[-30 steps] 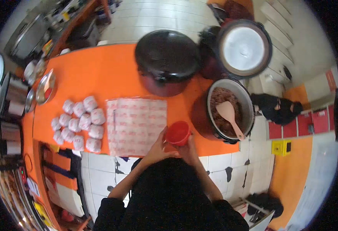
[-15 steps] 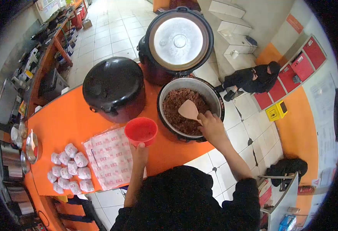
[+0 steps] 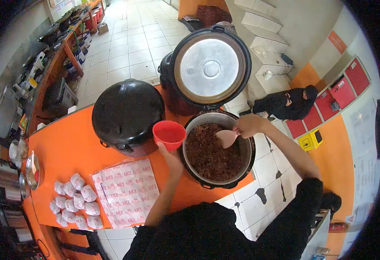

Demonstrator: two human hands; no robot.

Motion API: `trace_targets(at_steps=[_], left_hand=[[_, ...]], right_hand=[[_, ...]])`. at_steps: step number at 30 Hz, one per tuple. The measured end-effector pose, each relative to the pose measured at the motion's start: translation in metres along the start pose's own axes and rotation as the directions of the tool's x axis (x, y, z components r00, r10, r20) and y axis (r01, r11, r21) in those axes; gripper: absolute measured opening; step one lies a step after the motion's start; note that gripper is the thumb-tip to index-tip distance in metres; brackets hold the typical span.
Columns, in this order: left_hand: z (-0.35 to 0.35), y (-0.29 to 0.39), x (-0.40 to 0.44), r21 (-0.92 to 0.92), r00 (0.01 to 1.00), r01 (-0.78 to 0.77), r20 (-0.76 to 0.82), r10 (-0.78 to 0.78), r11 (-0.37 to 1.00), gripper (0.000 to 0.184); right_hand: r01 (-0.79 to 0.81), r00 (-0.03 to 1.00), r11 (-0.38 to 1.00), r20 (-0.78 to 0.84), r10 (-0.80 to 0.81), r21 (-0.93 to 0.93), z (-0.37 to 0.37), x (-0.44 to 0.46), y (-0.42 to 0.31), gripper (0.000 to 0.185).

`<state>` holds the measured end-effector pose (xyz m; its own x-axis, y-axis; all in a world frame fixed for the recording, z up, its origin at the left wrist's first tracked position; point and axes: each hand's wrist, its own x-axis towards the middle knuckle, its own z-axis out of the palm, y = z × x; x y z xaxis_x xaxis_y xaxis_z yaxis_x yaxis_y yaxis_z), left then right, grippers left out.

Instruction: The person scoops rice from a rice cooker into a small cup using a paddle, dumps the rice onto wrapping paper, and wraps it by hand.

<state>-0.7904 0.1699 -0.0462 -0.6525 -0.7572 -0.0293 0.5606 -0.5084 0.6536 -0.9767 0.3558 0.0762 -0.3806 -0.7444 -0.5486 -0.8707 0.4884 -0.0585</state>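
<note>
Head camera: our right hand (image 3: 251, 125) has its fingers closed around the handle of the pale pink spatula (image 3: 227, 138) — its broad, rounded blade points into the pot. Our left hand (image 3: 169, 157) grips the red bowl (image 3: 169, 131) from below, thumb against its near side; the other fingers are mostly hidden. The bowl is small, round and bright red, tapering towards its base, and we hold it just beside the pot's rim. Below the blade, the rice-like food (image 3: 211, 158) looks dark reddish brown, grainy and clumped, inside the grey-walled open pot (image 3: 243, 158). Farther out, a closed black pot (image 3: 128, 112), red-printed white paper (image 3: 127, 193) and a cluster of round wrapped bundles (image 3: 78, 201) rest on our orange table (image 3: 64, 147). Beyond — a person in dark clothes (image 3: 285, 105) is near red lockers (image 3: 343, 89).
</note>
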Motion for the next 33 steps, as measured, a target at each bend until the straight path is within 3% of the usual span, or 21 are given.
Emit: trace_targets(at_steps=[5,12,15,17,20,24,28,32,33], left_hand=[[0.008,0.002,-0.006,0.085,0.997,0.025,-0.073,-0.018,0.996,0.067],[-0.041,-0.032,0.000,0.106,0.990,0.139,-0.037,-0.136,0.985,0.068],[-0.031,-0.029,-0.003,0.192,0.994,0.102,-0.051,-0.094,0.976,0.068],[-0.020,-0.026,-0.003,0.202,0.997,0.071,-0.039,-0.065,0.977,0.068],[-0.007,-0.015,-0.002,0.367,0.998,-0.058,0.006,0.060,0.928,0.068],[-0.009,-0.015,0.002,0.323,1.000,-0.019,0.001,0.020,0.946,0.068],[-0.014,-0.016,0.004,0.316,0.998,-0.059,0.053,0.045,0.947,0.067],[-0.024,-0.024,0.002,0.309,0.997,-0.077,0.043,0.067,0.948,0.066],[-0.014,-0.014,-0.004,0.326,0.994,-0.110,0.063,0.094,0.939,0.062]], right_hand=[[-0.038,0.997,0.996,0.068,0.032,0.081,0.003,0.019,-0.005,0.021],[-0.016,0.998,0.999,0.065,0.013,0.051,0.012,0.032,-0.015,0.022],[0.083,0.990,0.981,-0.123,-0.062,0.173,0.030,0.024,-0.012,0.019],[0.187,0.967,0.973,-0.198,-0.158,0.135,0.036,0.025,-0.015,0.020],[0.267,0.927,0.962,-0.291,-0.238,0.063,0.046,0.017,-0.033,0.022],[0.268,0.930,0.948,-0.213,-0.300,-0.169,0.051,0.003,-0.062,0.030],[0.321,0.852,0.909,-0.337,-0.400,-0.268,0.063,-0.028,-0.077,0.037],[0.207,0.906,0.964,-0.340,-0.253,-0.165,0.021,-0.054,-0.073,0.021],[0.070,0.955,0.987,-0.278,-0.108,-0.143,0.005,-0.060,-0.070,0.015]])
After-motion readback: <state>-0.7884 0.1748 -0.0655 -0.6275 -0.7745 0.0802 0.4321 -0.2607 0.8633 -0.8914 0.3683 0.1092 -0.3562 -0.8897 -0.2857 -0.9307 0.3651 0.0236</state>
